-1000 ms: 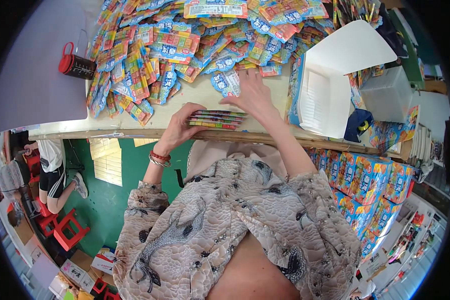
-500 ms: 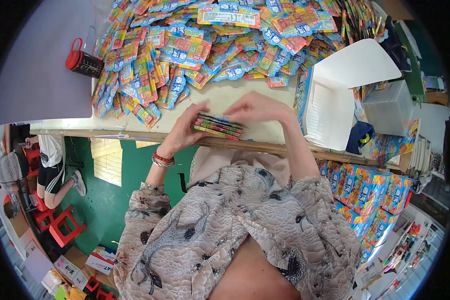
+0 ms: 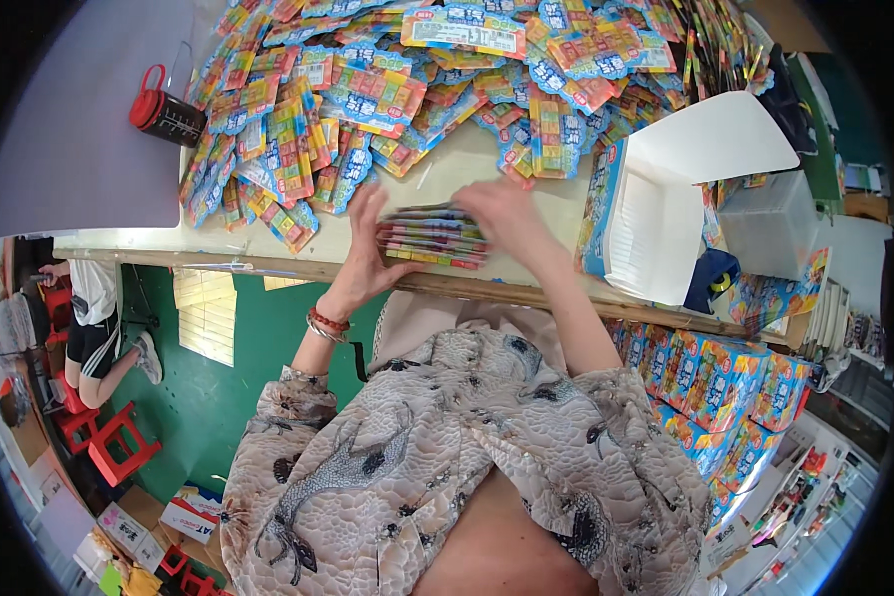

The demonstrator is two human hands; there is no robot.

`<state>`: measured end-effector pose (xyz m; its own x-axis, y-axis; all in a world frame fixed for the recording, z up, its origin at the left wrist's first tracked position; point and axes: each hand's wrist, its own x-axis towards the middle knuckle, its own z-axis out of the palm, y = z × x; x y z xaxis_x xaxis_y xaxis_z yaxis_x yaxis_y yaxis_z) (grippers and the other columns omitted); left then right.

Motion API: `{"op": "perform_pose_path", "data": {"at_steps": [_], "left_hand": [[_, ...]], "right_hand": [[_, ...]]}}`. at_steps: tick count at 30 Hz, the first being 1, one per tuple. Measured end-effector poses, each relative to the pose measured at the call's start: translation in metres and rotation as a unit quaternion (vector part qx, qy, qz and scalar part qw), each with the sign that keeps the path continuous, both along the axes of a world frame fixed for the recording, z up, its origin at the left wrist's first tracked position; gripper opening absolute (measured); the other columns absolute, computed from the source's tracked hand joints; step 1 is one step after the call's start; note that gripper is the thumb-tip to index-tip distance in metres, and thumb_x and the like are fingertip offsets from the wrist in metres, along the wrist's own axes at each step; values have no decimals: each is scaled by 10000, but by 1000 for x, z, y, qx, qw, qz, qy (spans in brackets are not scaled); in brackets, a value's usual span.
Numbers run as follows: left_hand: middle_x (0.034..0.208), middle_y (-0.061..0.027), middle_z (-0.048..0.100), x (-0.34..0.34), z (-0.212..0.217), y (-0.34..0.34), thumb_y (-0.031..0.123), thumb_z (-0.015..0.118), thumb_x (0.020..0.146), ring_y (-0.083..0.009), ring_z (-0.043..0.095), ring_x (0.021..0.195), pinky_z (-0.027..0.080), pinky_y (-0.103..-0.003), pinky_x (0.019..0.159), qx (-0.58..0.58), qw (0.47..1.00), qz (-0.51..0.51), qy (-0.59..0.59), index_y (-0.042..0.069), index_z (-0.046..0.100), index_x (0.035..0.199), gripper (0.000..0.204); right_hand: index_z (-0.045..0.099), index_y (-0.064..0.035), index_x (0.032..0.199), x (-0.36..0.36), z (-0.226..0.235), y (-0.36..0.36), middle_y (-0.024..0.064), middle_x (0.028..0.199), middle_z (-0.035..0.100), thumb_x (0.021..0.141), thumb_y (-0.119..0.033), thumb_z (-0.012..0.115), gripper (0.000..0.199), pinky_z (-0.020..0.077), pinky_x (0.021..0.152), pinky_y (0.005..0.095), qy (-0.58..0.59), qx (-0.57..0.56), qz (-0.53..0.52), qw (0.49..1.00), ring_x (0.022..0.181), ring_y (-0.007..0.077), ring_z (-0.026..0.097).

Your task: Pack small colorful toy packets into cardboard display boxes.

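A stack of flat, colourful candy packs (image 3: 432,241) stands at the table's near edge between my hands. My left hand (image 3: 364,250) grips its left end, with the thumb along the near side and the fingers at the far left. My right hand (image 3: 507,217) is curled against the stack's right end, slightly blurred, its fingertips at the far right corner. Beyond them lies a big heap of loose candy packs (image 3: 377,94) with blue scalloped tops. To the right of my right hand an open box (image 3: 656,214), white inside and printed outside, rests with its flap raised.
A dark bottle with a red lid (image 3: 169,119) lies at the left. A clear plastic tub (image 3: 770,223) is on the right, beside a dark blue item (image 3: 710,276). Printed cartons (image 3: 720,382) are stacked below the table. Another person (image 3: 94,318) and red stools (image 3: 121,444) are at far left.
The stack has grown thicker, and my right hand has come to its right end. Some packs at the heap's near edge have shifted, baring more tabletop.
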<state>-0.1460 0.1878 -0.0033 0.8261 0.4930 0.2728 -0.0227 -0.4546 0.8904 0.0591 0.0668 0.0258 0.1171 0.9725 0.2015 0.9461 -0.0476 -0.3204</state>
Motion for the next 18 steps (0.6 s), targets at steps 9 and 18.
{"op": "perform_pose_path", "data": {"at_steps": [9, 18], "left_hand": [[1204, -121, 463, -3, 14, 13, 83, 821, 656, -282, 511, 1090, 447, -350, 926, -32, 989, -109, 97, 69, 426, 1318, 771], [1181, -118, 468, -2, 7, 19, 29, 805, 658, -239, 514, 1062, 443, -326, 916, -19, 983, -156, 95, 33, 469, 1209, 646]], "right_hand": [[595, -19, 1131, 23, 4, 15, 130, 1007, 622, 839, -234, 671, 371, 442, 860, 416, 48, 111, -247, 961, 1017, 305, 566], [281, 46, 1381, 44, -35, -14, 289, 1181, 440, 673, -370, 807, 975, 347, 983, 479, 98, 112, -473, 868, 1096, 434, 436]]}}
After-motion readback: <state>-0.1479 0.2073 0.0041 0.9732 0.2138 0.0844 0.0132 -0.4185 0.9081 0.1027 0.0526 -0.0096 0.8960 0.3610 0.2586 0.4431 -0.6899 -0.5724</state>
